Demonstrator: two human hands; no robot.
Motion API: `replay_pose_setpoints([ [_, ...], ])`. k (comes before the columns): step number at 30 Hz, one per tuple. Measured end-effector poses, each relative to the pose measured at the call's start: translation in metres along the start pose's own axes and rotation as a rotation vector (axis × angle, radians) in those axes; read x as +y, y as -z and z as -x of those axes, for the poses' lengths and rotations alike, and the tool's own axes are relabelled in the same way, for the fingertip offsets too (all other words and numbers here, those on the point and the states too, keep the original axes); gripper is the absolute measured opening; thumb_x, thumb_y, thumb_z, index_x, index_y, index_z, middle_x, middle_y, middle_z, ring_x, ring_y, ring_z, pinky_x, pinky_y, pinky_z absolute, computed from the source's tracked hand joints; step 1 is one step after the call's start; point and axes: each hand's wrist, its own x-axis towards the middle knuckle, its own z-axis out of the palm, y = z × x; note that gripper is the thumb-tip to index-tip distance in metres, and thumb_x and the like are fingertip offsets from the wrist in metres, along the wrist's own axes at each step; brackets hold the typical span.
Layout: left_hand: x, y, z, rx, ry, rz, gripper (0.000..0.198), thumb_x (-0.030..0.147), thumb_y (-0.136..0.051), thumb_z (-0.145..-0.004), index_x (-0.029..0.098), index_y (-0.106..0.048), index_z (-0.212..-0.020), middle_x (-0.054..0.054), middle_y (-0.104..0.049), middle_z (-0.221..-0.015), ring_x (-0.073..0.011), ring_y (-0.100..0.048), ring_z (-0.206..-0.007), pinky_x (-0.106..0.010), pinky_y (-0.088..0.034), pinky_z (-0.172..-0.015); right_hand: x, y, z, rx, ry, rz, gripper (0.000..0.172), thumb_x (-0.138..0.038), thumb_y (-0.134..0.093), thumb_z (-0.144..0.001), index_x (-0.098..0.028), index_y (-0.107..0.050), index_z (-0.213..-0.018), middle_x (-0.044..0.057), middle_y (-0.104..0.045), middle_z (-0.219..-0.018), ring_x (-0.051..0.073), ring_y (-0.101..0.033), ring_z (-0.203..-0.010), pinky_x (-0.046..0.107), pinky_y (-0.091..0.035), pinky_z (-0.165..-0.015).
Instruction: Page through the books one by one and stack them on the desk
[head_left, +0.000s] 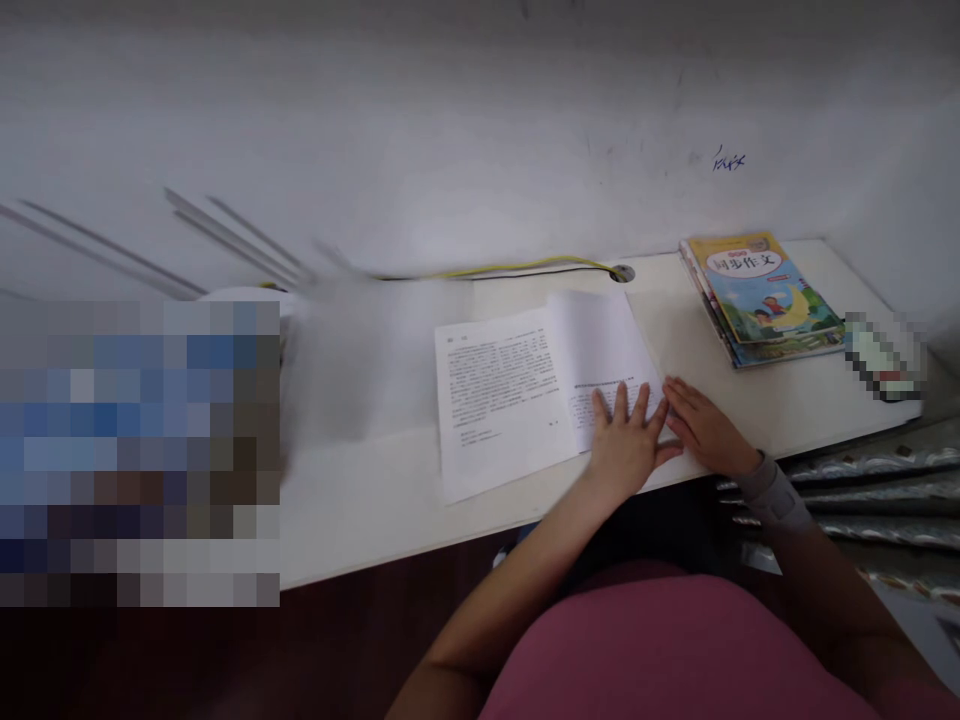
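Booklet (540, 390) lies open on the table (360, 500), left hand (626, 435) spread over its right page, right hand (705, 430) loose-fingered by the outer edge (nothing clamped, far as I see), so I'd press lightly, evenly, avoiding creases.

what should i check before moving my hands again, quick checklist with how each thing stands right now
1. Booklet open and lying on the table: ok.
2. Left hand on the right-hand page, fingers spread: ok.
3. Right hand gripping the page: cannot tell; its fingertips are at the page's right edge, but any grip is hidden.
4. Print on the right-hand page fully uncovered: not ok; the left hand covers part of it.
5. Stacked books apart from the booklet: ok, they lie off to its right.
6. Yellow cable apart from the booklet: ok, it runs behind it along the wall.
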Motion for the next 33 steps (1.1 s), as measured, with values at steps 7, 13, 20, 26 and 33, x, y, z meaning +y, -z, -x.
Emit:
replay_pose_setpoints([
  [7,0.007,0.001,0.009,0.004,-0.033,-0.012,0.062,0.061,-0.046,-0.086,0.025,-0.048,-0.136,-0.013,-0.036,-0.148,-0.0438,-0.027,-0.136,-0.073,-0.015,-0.103,0.001,-0.003,0.001,-0.02,0.003,0.059,0.055,-0.038,-0.032,-0.097,-0.009,-0.035,-0.143,0.02,-0.039,-0.146,0.027,-0.03,-0.139,0.051,-0.033,-0.11],
  [13,0.011,0.004,0.009,-0.026,-0.038,-0.006,0.067,0.062,-0.044,-0.086,0.02,-0.046,-0.138,-0.015,-0.035,-0.149,-0.0449,-0.026,-0.136,-0.071,-0.018,-0.105,-0.001,-0.001,0.001,-0.035,0.011,0.074,0.055,-0.039,-0.031,-0.097,-0.007,-0.036,-0.142,0.02,-0.038,-0.146,0.026,-0.029,-0.139,0.049,-0.032,-0.111],
  [20,0.006,0.002,-0.001,-0.116,-0.103,0.032,0.084,0.063,-0.045,-0.085,0.005,-0.032,-0.144,-0.018,-0.028,-0.151,-0.0395,-0.019,-0.14,-0.051,-0.024,-0.112,0.0,-0.003,0.002,-0.03,0.006,0.085,0.058,-0.043,-0.031,-0.097,-0.006,-0.037,-0.141,0.02,-0.043,-0.143,0.027,-0.032,-0.138,0.048,-0.032,-0.111],
  [26,-0.018,0.034,0.004,-0.057,-0.182,0.068,0.065,0.054,-0.035,-0.093,0.009,-0.039,-0.14,-0.018,-0.036,-0.147,-0.0289,-0.026,-0.14,-0.046,-0.023,-0.114,-0.001,-0.001,0.002,-0.038,0.009,0.067,0.048,-0.034,-0.028,-0.098,-0.011,-0.048,-0.135,0.017,-0.047,-0.141,0.024,-0.037,-0.135,0.047,-0.033,-0.11],
  [33,-0.084,0.04,0.011,-0.041,0.103,0.141,0.074,0.063,-0.035,-0.089,0.019,-0.023,-0.148,-0.019,-0.011,-0.156,-0.039,-0.012,-0.141,-0.057,-0.028,-0.108,0.03,0.023,-0.021,-0.131,-0.066,0.231,0.057,-0.048,-0.039,-0.094,-0.012,-0.045,-0.137,0.02,-0.03,-0.151,0.033,-0.024,-0.14,0.052,-0.028,-0.11],
])
